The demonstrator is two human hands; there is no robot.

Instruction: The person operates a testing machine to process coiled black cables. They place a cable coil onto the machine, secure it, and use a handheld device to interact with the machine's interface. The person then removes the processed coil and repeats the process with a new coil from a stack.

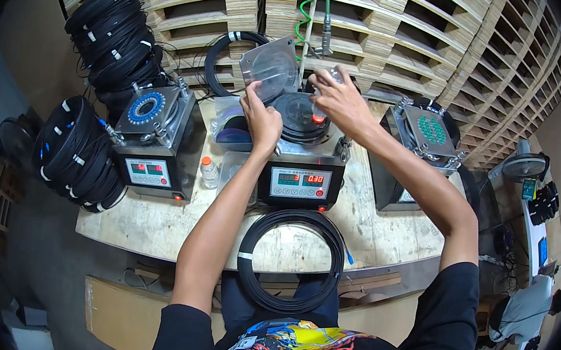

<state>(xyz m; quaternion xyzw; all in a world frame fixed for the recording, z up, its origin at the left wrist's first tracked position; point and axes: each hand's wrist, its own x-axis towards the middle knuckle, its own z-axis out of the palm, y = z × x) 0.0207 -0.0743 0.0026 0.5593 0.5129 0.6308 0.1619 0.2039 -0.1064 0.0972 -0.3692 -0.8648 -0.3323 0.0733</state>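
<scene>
- Black cable coils (81,154), piled far left of the middle machine (300,185).
- Left machine (147,170), left of the middle machine: a ring of blue pieces clamped on top; loading there looks done.
- Small bottle (209,173), orange-capped, upright just left of the middle machine.
- My left hand (265,124), closed on the lower edge of a square plate (274,72), tilted up above the middle machine's back left.
- Black disc (290,111), atop the middle machine, uncovered; the plate is not yet seated, so I judge this station part-way.
- Cable coil (287,305), in front of the middle machine.
- My right hand (344,105), gripping a clear bottle (337,76), its orange end downward just over the disc; whether liquid is out, I cannot tell.
- Right machine (391,176), right of the middle machine: green ring clamped on top, apparently loaded.
</scene>
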